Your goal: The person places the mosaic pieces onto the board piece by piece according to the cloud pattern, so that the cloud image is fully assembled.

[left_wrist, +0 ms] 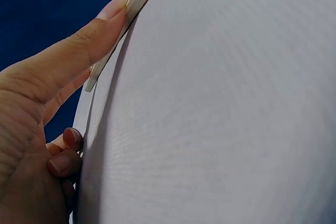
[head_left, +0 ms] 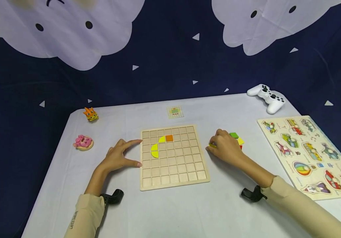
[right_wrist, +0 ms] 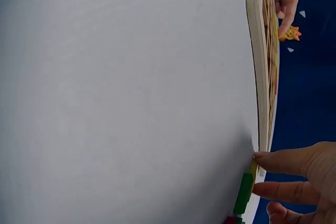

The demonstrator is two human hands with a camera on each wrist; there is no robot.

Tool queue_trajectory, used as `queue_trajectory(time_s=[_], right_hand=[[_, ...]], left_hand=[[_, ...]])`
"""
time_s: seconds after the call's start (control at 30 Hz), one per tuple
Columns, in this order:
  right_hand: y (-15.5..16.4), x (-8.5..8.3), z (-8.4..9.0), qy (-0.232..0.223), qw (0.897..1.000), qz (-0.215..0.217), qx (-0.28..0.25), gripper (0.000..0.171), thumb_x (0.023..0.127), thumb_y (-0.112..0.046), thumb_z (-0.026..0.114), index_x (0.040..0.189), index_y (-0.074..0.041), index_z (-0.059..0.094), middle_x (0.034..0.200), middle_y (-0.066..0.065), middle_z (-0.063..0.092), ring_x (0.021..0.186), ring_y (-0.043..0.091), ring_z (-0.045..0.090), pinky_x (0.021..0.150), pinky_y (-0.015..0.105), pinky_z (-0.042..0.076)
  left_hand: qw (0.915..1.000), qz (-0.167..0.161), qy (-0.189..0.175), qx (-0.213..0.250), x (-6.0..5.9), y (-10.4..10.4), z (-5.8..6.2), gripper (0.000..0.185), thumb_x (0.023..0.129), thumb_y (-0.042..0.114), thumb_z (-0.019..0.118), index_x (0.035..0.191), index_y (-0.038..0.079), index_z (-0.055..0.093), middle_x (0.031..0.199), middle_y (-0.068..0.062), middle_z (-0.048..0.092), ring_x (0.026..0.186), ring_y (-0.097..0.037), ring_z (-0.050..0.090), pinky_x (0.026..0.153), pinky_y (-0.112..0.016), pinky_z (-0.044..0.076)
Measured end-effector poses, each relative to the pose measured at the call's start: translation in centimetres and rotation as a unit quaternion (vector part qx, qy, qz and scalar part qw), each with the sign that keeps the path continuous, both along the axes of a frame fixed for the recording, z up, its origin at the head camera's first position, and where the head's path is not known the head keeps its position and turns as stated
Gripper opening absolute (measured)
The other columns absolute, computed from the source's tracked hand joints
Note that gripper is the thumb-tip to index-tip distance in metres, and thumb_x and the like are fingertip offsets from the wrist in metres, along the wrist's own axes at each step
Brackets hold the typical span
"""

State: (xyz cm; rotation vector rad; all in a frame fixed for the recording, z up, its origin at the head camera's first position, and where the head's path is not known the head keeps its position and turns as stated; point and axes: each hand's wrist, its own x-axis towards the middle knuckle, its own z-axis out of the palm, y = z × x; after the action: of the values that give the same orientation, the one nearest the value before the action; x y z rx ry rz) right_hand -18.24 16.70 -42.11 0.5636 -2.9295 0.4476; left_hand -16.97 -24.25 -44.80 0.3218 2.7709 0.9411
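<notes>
We see one grid board (head_left: 173, 157) with three pieces set in it: two yellow, one orange (head_left: 169, 138). The left hand (head_left: 120, 157) rests released, thumb and forefinger against the board's left edge. The right hand (head_left: 225, 147) pinches a yellow piece (head_left: 212, 145) beside a small pile of blocks (head_left: 236, 138), just right of the board.

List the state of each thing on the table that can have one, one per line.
Grid board: flat, mostly unfilled, three pieces seated.
Left hand: fingers straight, touching the board's edge.
Right hand: on the loose pieces.
Peg puzzle: flat, pieces seated.
Game controller: resting, untouched.
</notes>
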Motion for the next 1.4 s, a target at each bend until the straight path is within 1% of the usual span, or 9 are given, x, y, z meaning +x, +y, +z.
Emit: queue_trajectory(time_s=[0.2, 0.37, 0.43, 0.53, 0.7, 0.87, 1.03, 1.23, 1.4], right_hand=[[0.7, -0.4, 0.2, -0.033, 0.999, 0.042, 0.0, 0.021, 0.082, -0.017, 0.081, 0.1, -0.006, 0.079, 0.087, 0.007, 0.058, 0.077, 0.019, 0.05, 0.06, 0.031, 0.043], [1.4, -0.7, 0.2, -0.036, 0.995, 0.088, -0.014, 0.023, 0.083, -0.004, 0.077, 0.105, -0.008, 0.078, 0.088, 0.005, 0.057, 0.078, 0.016, 0.047, 0.066, 0.03, 0.042], [1.5, -0.8, 0.1, -0.03, 0.995, 0.09, -0.016, 0.027, 0.082, 0.0, 0.075, 0.108, -0.008, 0.077, 0.091, 0.006, 0.057, 0.079, 0.017, 0.048, 0.066, 0.03, 0.042], [1.5, -0.9, 0.1, -0.022, 0.997, 0.074, -0.017, 0.029, 0.082, -0.005, 0.077, 0.111, -0.006, 0.076, 0.094, 0.008, 0.058, 0.081, 0.019, 0.05, 0.066, 0.032, 0.043], [1.1, -1.0, 0.1, -0.019, 0.999, 0.032, -0.012, 0.031, 0.08, -0.021, 0.083, 0.1, 0.001, 0.076, 0.093, 0.011, 0.059, 0.081, 0.022, 0.053, 0.067, 0.037, 0.047], [0.8, -1.1, 0.0, -0.03, 0.999, 0.019, -0.006, 0.027, 0.081, -0.02, 0.082, 0.094, 0.003, 0.077, 0.094, 0.012, 0.06, 0.085, 0.025, 0.056, 0.072, 0.041, 0.051], [0.8, -1.5, -0.1, -0.03, 0.998, 0.049, -0.005, 0.023, 0.081, -0.016, 0.081, 0.094, 0.002, 0.077, 0.092, 0.009, 0.06, 0.084, 0.023, 0.055, 0.073, 0.039, 0.051], [1.2, -2.4, -0.1, -0.01, 0.995, 0.099, -0.005, 0.023, 0.078, -0.017, 0.084, 0.089, 0.001, 0.076, 0.086, 0.006, 0.057, 0.077, 0.017, 0.051, 0.067, 0.034, 0.048], [0.9, -2.9, 0.3, -0.004, 0.994, 0.105, -0.017, 0.023, 0.078, -0.021, 0.084, 0.089, -0.003, 0.077, 0.088, 0.004, 0.057, 0.077, 0.015, 0.051, 0.063, 0.033, 0.048]], left_hand=[[1.0, 0.0, 0.001, 0.001, 0.0, 0.0, 0.0, 0.094, 0.063, 0.047, 0.091, 0.146, 0.03, 0.05, 0.1, -0.007, 0.047, 0.089, -0.02, 0.041, 0.083, -0.04, 0.028], [1.0, 0.002, -0.001, 0.0, 0.0, 0.1, 0.0, 0.094, 0.063, 0.047, 0.091, 0.146, 0.03, 0.05, 0.1, -0.007, 0.046, 0.089, -0.02, 0.041, 0.083, -0.041, 0.028], [1.0, 0.003, -0.001, 0.0, -0.1, 0.1, 0.0, 0.094, 0.063, 0.047, 0.091, 0.146, 0.03, 0.05, 0.1, -0.007, 0.046, 0.089, -0.02, 0.041, 0.083, -0.041, 0.028], [1.0, 0.003, 0.0, -0.001, -0.1, 0.0, 0.0, 0.093, 0.063, 0.047, 0.091, 0.145, 0.03, 0.051, 0.099, -0.007, 0.046, 0.089, -0.02, 0.041, 0.082, -0.04, 0.028], [1.0, 0.004, -0.001, -0.001, -0.1, 0.0, 0.0, 0.093, 0.063, 0.047, 0.091, 0.145, 0.03, 0.051, 0.1, -0.007, 0.047, 0.089, -0.02, 0.041, 0.082, -0.04, 0.029], [1.0, 0.003, 0.0, -0.003, 0.0, 0.1, 0.0, 0.093, 0.063, 0.047, 0.091, 0.145, 0.03, 0.051, 0.1, -0.007, 0.047, 0.09, -0.02, 0.042, 0.083, -0.041, 0.029], [1.0, 0.005, 0.001, -0.004, 0.0, 0.2, 0.1, 0.092, 0.063, 0.047, 0.091, 0.145, 0.03, 0.051, 0.1, -0.006, 0.047, 0.09, -0.019, 0.041, 0.083, -0.041, 0.029], [1.0, 0.007, -0.001, -0.003, 0.1, 0.1, 0.1, 0.093, 0.063, 0.047, 0.091, 0.145, 0.03, 0.051, 0.1, -0.007, 0.046, 0.091, -0.019, 0.041, 0.083, -0.041, 0.028], [1.0, 0.006, 0.0, -0.004, 0.1, 0.0, 0.1, 0.093, 0.063, 0.047, 0.091, 0.145, 0.03, 0.05, 0.101, -0.007, 0.047, 0.092, -0.019, 0.042, 0.084, -0.041, 0.029]])
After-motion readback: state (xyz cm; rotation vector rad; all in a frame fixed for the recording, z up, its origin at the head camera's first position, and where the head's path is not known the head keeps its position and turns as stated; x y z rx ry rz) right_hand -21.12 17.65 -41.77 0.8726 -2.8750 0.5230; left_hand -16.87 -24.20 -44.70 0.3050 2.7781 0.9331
